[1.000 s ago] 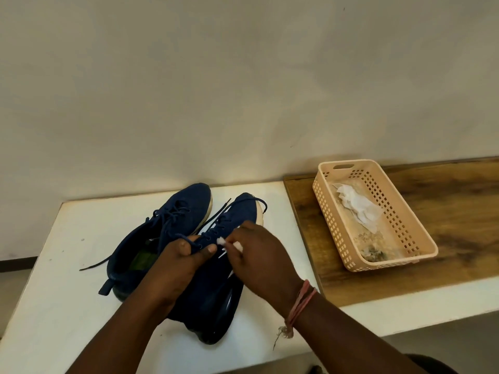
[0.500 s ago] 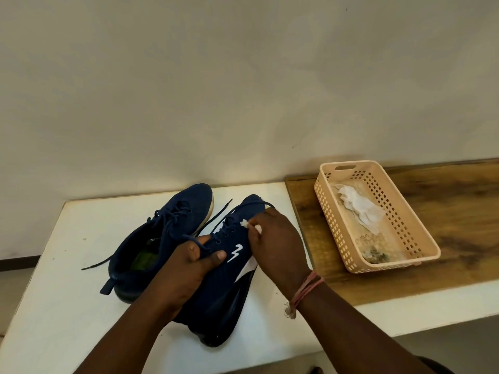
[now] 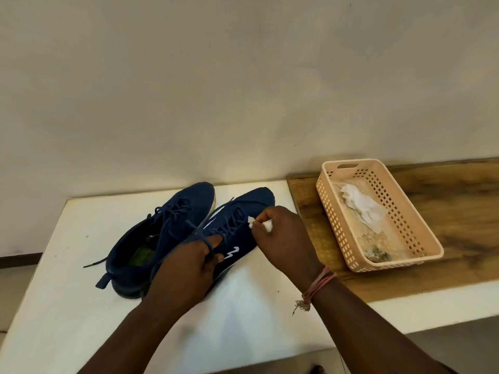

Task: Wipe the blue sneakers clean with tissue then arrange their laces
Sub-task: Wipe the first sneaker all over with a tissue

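Two blue sneakers lie side by side on the white table (image 3: 67, 306), toes toward the wall. The left sneaker (image 3: 162, 228) rests flat with loose laces. The right sneaker (image 3: 243, 211), with a white logo on its side, is tilted and gripped at its collar by my left hand (image 3: 186, 268), thumb over the lace area. My right hand (image 3: 283, 238) pinches a small white wad of tissue (image 3: 260, 224) against that sneaker's side, near the laces.
A peach perforated plastic basket (image 3: 334, 228) stands on the wooden board (image 3: 459, 211) to the right, holding crumpled white tissue (image 3: 361, 209) and some debris. A plain wall runs close behind the table. One lace end trails off left of the left sneaker.
My right hand with the tissue has slid from the sneaker's middle toward its toe and outer side. The sneaker's white logo has come into view. My left hand keeps its grip.
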